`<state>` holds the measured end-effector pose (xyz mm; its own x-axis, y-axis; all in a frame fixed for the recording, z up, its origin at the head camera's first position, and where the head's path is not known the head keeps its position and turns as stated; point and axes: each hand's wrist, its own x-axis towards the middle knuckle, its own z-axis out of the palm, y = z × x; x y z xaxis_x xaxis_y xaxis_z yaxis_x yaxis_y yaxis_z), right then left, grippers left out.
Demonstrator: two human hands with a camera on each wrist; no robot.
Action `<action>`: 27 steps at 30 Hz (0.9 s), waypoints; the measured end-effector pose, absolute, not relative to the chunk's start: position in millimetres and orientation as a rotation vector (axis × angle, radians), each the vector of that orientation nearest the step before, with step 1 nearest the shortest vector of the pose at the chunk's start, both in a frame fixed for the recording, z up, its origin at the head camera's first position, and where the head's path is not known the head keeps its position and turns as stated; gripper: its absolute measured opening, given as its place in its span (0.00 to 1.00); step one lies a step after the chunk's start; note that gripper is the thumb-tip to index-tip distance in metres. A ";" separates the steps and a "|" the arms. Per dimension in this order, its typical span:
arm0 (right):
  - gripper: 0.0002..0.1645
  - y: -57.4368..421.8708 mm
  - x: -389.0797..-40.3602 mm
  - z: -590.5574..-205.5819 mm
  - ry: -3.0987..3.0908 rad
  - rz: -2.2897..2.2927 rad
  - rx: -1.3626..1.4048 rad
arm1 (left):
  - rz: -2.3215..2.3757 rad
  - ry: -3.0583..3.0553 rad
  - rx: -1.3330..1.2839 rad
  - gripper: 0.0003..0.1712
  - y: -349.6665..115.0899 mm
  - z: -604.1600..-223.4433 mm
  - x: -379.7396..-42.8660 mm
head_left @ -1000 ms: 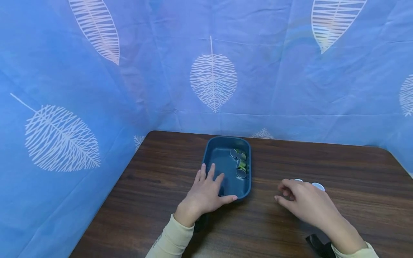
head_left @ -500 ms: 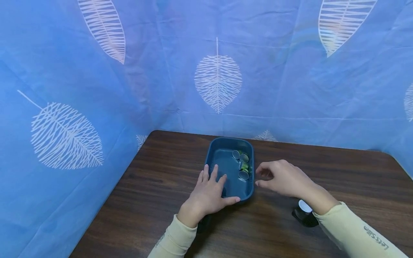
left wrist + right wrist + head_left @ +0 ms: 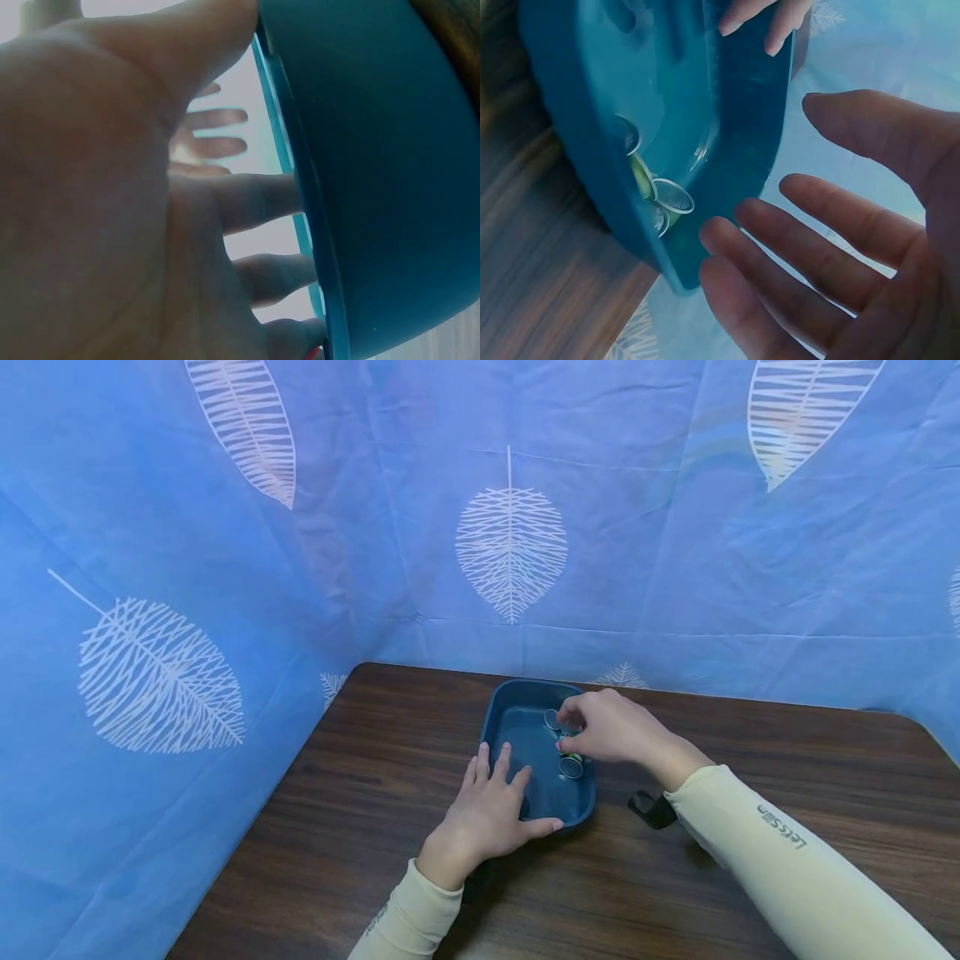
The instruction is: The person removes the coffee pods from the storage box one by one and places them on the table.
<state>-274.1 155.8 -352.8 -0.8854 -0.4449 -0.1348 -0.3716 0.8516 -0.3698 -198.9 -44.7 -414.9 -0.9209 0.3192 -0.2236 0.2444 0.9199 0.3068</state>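
A dark blue rectangular tray (image 3: pixel 551 802) stands near the table's far edge. Several small green cups with round silvery tops (image 3: pixel 673 196) lie inside along its right wall; in the head view my right hand partly covers them. My left hand (image 3: pixel 487 814) rests spread on the tray's near left rim, and in the left wrist view its fingers (image 3: pixel 262 202) touch that rim. Over the tray's right side is my right hand (image 3: pixel 611 727). Its thumb stands apart from its loosely bent fingers (image 3: pixel 810 255), with nothing visible between them in the right wrist view.
A brown wood-grain table (image 3: pixel 375 827) carries the tray. Behind and to the left hangs a blue cloth (image 3: pixel 405 527) with white leaf prints. Beside my right wrist shows a small black device (image 3: pixel 652 808); my right sleeve (image 3: pixel 780 835) covers part of the table.
My right hand has moved left from the right of the table to over the tray. White round tops seen beside it earlier are out of sight. My left hand stays at the rim.
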 end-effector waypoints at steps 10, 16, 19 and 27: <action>0.27 131.3 -301.9 -356.9 2.776 -0.420 -0.543 | 0.421 2.812 0.422 0.51 -46.1 -415.6 -199.6; 0.29 125.9 -316.4 -357.6 2.763 -0.475 -0.480 | 0.385 2.830 0.432 0.53 -44.1 -415.9 -198.5; 0.30 124.8 -321.6 -358.1 2.763 -0.488 -0.457 | 0.382 2.830 0.434 0.52 -43.5 -415.6 -198.1; 0.32 122.7 -330.2 -368.8 2.762 -0.498 -0.390 | 0.410 2.814 0.436 0.52 -43.7 -415.9 -199.9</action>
